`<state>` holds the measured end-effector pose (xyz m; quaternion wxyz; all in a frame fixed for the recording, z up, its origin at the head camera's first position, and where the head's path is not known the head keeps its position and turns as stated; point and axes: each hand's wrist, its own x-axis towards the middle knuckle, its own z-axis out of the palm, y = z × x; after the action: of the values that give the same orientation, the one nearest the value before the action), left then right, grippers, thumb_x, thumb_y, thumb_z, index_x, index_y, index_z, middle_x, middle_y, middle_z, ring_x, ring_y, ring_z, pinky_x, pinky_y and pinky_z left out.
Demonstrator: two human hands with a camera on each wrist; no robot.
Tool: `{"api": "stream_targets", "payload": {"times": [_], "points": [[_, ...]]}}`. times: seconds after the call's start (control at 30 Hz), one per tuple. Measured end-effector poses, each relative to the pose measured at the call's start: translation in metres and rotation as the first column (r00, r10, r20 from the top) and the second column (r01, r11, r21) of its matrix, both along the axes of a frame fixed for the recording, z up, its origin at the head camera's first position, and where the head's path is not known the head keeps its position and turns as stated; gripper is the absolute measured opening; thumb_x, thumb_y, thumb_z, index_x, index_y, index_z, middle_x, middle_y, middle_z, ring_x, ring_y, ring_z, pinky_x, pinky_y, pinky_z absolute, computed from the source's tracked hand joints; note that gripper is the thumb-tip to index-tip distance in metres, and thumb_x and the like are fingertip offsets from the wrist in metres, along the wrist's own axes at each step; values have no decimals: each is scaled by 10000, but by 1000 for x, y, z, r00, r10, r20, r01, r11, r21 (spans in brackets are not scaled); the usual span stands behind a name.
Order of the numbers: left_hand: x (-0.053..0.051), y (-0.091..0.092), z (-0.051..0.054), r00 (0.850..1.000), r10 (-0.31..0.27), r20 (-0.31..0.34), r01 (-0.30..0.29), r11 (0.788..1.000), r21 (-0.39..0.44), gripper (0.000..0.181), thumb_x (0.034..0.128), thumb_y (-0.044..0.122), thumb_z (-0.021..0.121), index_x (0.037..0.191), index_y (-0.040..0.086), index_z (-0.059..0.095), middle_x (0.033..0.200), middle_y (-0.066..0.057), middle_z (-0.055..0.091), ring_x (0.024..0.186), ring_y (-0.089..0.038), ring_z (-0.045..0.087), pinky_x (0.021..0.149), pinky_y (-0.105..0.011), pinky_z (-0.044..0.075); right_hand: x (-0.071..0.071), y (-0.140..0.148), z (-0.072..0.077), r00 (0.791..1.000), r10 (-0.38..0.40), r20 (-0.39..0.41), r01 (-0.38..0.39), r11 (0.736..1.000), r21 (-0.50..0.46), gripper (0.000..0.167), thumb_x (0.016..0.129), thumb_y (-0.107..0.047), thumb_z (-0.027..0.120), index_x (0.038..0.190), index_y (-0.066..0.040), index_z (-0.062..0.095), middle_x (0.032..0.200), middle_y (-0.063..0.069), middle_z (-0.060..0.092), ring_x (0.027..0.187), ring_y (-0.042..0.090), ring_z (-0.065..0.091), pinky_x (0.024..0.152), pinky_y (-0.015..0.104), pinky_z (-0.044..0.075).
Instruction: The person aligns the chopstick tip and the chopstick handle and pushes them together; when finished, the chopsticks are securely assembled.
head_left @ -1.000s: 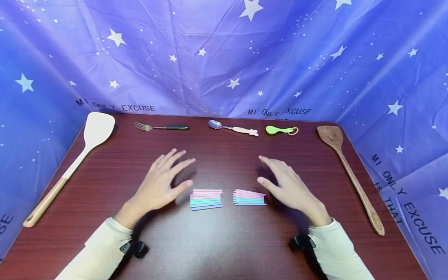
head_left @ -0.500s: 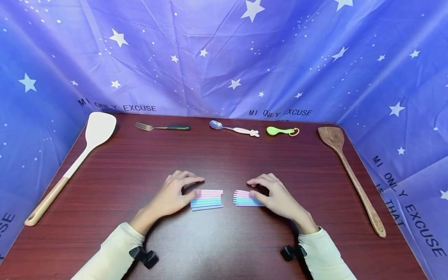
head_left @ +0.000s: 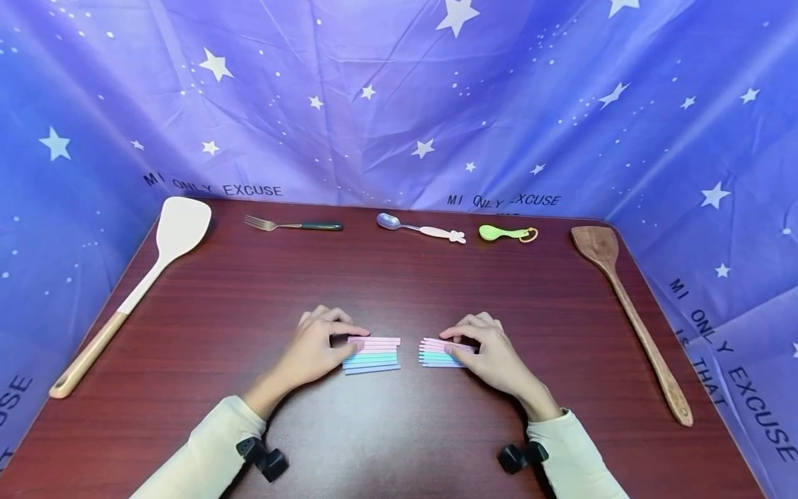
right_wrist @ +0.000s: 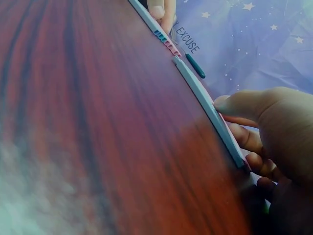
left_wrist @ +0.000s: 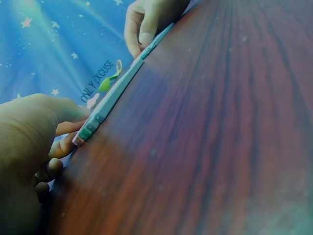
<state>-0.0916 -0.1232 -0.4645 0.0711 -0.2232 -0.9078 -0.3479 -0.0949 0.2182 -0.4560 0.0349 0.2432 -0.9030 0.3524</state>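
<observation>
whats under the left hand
The left hand covers part of the left row of pastel sticks, lying on the reddish table. The stick parts beneath its thumb, and whatever is under the palm, are hidden.

1. The surface [head_left: 399, 291] was dark red and wood-grained, its far edge at twelve o'clock.
2. Near the centre lay a row of pastel sticks [head_left: 377, 357] towards nine o'clock and, across a gap, a second row of sticks [head_left: 434, 357] towards three.
3. A white spatula [head_left: 142, 287] slanted from ten o'clock to about nine.
4. A fork [head_left: 293, 225] lay near eleven, a pale-handled spoon [head_left: 430, 231] at twelve, a green measuring spoon [head_left: 503, 233] near one.
5. A wooden spatula [head_left: 636, 324] slanted from two o'clock past three.
</observation>
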Motion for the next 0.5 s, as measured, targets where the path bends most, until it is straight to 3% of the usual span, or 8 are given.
{"api": "stream_targets", "payload": {"times": [0.5], "points": [[-1,3,-3,999,39,19,-40,999,33,167,800,256,859,933,342,808,921,154,708,897,-76,540,817,-338,324,1,-1,0,1000,-8,2,8,1000,6,180,852,-193,833,971,-314,773,925,-181,653,941,55,491,860,326,304]]}}
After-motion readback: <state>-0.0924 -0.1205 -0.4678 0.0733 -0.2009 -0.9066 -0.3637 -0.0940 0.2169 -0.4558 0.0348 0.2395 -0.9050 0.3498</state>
